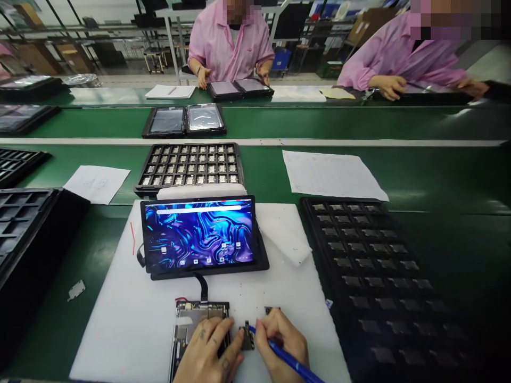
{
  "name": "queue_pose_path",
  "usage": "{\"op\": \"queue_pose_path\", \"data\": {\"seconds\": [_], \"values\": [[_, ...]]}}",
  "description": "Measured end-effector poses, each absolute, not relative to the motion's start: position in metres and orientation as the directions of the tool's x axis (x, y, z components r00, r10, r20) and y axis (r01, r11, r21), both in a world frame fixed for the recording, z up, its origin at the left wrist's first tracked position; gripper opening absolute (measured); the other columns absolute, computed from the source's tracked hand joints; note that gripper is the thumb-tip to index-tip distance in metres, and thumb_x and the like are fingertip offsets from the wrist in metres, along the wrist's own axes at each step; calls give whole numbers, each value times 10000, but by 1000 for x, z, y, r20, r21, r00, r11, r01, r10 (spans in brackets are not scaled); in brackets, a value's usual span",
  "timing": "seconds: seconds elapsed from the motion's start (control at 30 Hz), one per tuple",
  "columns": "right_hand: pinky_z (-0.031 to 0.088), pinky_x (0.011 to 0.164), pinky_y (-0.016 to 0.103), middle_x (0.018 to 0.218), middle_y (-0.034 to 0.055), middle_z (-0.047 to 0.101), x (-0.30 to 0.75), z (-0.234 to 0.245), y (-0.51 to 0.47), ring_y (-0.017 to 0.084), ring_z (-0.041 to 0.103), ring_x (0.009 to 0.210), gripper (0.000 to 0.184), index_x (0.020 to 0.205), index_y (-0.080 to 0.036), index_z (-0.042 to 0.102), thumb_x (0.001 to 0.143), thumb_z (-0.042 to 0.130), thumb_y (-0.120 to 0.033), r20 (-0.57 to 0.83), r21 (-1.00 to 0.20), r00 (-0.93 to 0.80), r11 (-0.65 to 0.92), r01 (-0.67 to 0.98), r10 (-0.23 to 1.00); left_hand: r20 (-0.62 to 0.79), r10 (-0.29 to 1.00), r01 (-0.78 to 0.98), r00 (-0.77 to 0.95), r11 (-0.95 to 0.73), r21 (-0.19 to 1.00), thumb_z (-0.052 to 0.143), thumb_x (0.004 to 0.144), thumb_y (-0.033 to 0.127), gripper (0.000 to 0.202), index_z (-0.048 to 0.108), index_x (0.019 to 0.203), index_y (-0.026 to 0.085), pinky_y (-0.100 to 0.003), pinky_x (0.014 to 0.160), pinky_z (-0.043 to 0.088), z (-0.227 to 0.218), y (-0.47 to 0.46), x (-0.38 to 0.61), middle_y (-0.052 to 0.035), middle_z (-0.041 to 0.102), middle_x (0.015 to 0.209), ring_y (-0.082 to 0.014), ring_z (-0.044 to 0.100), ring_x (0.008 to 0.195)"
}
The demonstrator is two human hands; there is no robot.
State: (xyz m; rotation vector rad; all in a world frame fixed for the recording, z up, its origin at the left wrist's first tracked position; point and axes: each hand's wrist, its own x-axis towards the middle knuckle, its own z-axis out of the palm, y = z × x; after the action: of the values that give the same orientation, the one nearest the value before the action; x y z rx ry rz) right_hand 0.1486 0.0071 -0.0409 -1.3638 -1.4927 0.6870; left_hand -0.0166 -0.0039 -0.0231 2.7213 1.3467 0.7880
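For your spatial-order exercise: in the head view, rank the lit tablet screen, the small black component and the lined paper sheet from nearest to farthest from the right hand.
1. Small black component, at the fingers of the right hand.
2. Lit tablet screen, ahead, left.
3. Lined paper sheet, farther ahead, right.

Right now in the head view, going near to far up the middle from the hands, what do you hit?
Left hand on the open board, right hand with the blue pen → lit tablet → tray of small parts → open black case on the belt → person in pink.
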Motion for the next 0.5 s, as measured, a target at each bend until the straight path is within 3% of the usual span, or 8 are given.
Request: {"op": "queue_pose_path", "data": {"seconds": [0.1,0.17,0.27,0.3,0.37,0.43,0.5], "values": [[388,454,160,538,-85,372,147,-39,6,75,425,426,320,626,-225,317,832,516,-82,297,-884,115,228,407,948,440,752,747,490,-623,232,395,972,197,282,672,1025,174,-330,678,573,-22,-4,-16,-94,643,946,-226,626,835],[385,455,162,562,-78,372,146,-36,3,80,426,447,340,629,-224,307,889,505,-132,230,-944,211,166,285,950,446,751,746,487,-623,236,390,972,192,286,672,1017,173,-327,662,579,-20,-5,-16,-91,644,935,-224,627,821],[436,466,196,688,-46,461,147,-34,-3,105,503,511,277,745,-241,428,960,451,-415,121,-993,329,115,38,937,407,777,734,481,-610,297,409,961,143,265,622,1119,142,-325,778,564,-19,-12,-18,-123,595,1060,-228,594,951],[434,446,207,693,-39,474,148,-33,-5,115,505,504,330,799,-247,472,945,410,-537,116,-993,317,117,15,941,403,792,728,459,-595,340,415,954,111,272,596,1155,129,-317,838,542,-19,-15,-20,-133,562,1108,-225,568,1011],[404,406,218,625,-39,481,150,-32,-9,123,483,457,445,836,-247,541,900,373,-654,131,-989,236,109,101,963,413,820,709,396,-559,430,413,935,44,304,557,1192,117,-291,932,488,-17,-19,-27,-135,505,1161,-205,517,1094],[430,443,228,606,-22,549,153,-29,-13,135,526,468,401,832,-246,598,914,425,-598,156,-959,170,107,264,973,405,835,697,373,-540,472,404,933,32,322,535,1213,122,-264,973,456,-16,-20,-38,-124,479,1173,-187,494,1124],[498,562,235,731,6,662,155,-27,-18,162,641,595,288,960,-266,638,956,445,-480,200,-913,160,124,389,967,383,833,703,399,-546,455,398,941,60,331,504,1249,115,-248,988,445,-15,-15,-51,-130,465,1197,-180,492,1135]]}}
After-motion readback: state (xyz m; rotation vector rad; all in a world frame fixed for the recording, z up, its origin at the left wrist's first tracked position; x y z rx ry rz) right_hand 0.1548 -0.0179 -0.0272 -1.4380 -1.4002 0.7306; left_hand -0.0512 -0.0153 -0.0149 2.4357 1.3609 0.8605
